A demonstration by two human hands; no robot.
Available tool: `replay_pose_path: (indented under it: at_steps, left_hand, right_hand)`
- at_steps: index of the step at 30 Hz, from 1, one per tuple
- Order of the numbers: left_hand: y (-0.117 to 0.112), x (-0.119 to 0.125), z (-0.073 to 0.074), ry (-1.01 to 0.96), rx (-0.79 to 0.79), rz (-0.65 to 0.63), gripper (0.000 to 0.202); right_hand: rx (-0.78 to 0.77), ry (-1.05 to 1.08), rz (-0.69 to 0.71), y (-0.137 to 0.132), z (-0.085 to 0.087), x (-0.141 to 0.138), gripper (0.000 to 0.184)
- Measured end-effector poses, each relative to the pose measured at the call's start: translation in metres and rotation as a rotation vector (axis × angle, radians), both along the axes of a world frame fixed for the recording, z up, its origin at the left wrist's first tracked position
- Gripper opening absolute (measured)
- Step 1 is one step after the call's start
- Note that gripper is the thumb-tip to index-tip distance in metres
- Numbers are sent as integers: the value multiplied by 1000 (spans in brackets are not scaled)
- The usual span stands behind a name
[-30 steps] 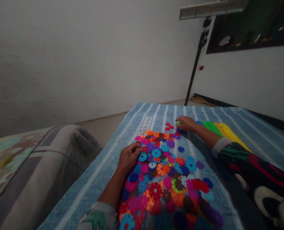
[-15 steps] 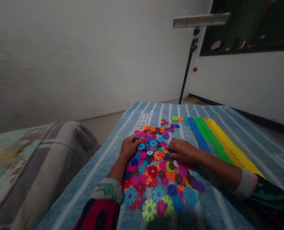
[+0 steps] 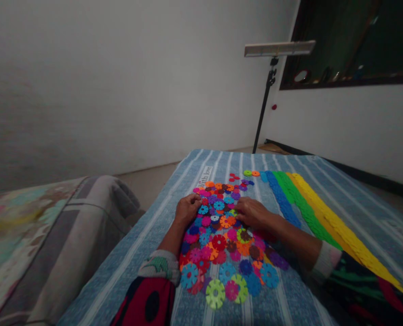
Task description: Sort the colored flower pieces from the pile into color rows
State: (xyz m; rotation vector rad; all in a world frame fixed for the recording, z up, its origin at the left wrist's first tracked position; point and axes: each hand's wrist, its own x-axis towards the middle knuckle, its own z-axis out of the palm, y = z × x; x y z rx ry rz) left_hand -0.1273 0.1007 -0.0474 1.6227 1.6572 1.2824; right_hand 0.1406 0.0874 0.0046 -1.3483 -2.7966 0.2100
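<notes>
A heap of flat plastic flower-shaped discs [image 3: 226,244] in many colours lies on a blue striped cloth [image 3: 147,244]. My left hand [image 3: 187,209] rests at the heap's left edge, fingers curled down onto the discs. My right hand [image 3: 253,213] lies on the heap's right side, fingers bent over the discs near an orange one [image 3: 225,221]. Whether either hand holds a disc is hidden. To the right run sorted rows: blue [image 3: 283,199], green [image 3: 301,203] and yellow [image 3: 337,226]. A green disc [image 3: 247,173] and an orange disc [image 3: 255,173] lie at the far end.
A grey and patterned cushion [image 3: 52,244] lies at the left beside the cloth. A light bar on a black stand [image 3: 266,97] rises behind the cloth near the white wall. A dark window ledge [image 3: 351,79] holds small items at upper right.
My right hand has come back from the far end of the rows to the heap and now rests on its right side. The left hand has stayed put. The view has tilted slightly.
</notes>
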Motion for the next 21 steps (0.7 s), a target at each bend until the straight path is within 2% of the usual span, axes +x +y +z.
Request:
replay_pose_path:
  at_steps: [13, 21]
  left_hand:
    - [1, 0, 0, 29, 18, 0, 26]
    - [2, -1, -1, 30, 15, -17, 26]
  right_hand:
    - [-36, 17, -94, 15, -3, -6, 20]
    - [-4, -47, -138, 17, -2, 6, 18]
